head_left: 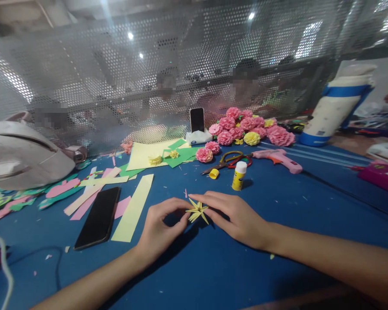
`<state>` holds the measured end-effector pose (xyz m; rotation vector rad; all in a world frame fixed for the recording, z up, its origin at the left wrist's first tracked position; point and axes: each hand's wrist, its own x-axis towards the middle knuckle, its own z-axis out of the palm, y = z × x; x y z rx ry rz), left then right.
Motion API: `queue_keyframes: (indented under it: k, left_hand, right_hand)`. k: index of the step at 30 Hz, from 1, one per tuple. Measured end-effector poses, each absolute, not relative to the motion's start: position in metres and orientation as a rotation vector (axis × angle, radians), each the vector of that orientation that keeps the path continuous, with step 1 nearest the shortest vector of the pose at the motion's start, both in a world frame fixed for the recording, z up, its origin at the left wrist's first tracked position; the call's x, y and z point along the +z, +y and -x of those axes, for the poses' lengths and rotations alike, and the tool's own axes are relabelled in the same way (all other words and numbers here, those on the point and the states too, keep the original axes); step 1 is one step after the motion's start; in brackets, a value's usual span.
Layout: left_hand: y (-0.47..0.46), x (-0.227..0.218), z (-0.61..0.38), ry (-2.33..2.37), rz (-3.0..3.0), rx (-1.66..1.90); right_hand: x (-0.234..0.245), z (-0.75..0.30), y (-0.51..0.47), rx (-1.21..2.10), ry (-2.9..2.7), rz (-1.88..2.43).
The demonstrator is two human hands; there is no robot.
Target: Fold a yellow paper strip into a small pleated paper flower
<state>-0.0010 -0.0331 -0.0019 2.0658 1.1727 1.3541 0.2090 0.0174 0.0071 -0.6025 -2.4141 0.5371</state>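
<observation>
A small yellow paper flower (198,211) with pointed, spread petals is between my two hands, low over the blue table. My left hand (164,226) pinches its left side between thumb and fingers. On the other side, my right hand (237,217) has its thumb and index finger at the petals, also closed on them. Beyond the hands stands an uncapped-looking glue stick (239,177), with a yellow cap (214,173) lying beside it. A pale yellow paper strip (134,206) lies left of my left hand.
A black phone (98,219) lies at left near paper strips and a white bag (26,150). Scissors (233,159), a pink glue gun (278,159) and pink paper flowers (245,127) sit farther back. A bottle (338,105) stands right, before a perforated metal screen (116,77).
</observation>
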Motion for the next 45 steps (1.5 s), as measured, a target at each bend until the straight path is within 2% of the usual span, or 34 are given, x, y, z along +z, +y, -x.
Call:
queue_keyframes:
  k: [9,45]
  left_hand:
    - [-0.0316,-0.0040,0.0041,1.118,-2.072,1.292]
    - [-0.0313,-0.0043,0.0024,1.162,-2.035,1.266]
  right_hand:
    - [0.0060,-0.2097,0.0226,0.621,-2.350,0.663]
    - [0.0030,-0.2096,0.0241,0.606,-2.390,0.668]
